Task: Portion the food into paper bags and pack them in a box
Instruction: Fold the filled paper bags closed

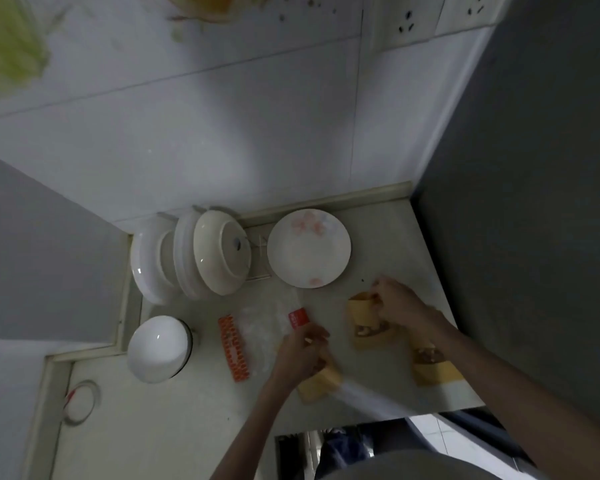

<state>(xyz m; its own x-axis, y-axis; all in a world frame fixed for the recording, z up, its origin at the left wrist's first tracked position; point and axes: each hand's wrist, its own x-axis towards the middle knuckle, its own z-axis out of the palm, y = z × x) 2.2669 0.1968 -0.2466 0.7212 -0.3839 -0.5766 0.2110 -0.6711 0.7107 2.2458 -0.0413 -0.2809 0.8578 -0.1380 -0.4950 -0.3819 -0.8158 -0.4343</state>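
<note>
Three tan paper bags lie on the pale counter. My right hand (397, 303) pinches the top edge of the far bag (362, 318), whose lower end shows brown food. My left hand (302, 351) grips the near-left bag (321, 384); the image is blurred there. A third bag (433, 368) with brown food at its mouth lies untouched at the right, under my right forearm. An empty white plate (309, 249) with pink flower marks sits behind the bags.
A dish rack (257, 258) holds several white bowls and plates (191, 254) at the back left. An upturned white bowl (158, 348), an orange packet (233, 348), a clear plastic bag (267, 320) and a tape roll (82, 401) lie left. A dark wall (516, 237) bounds the right.
</note>
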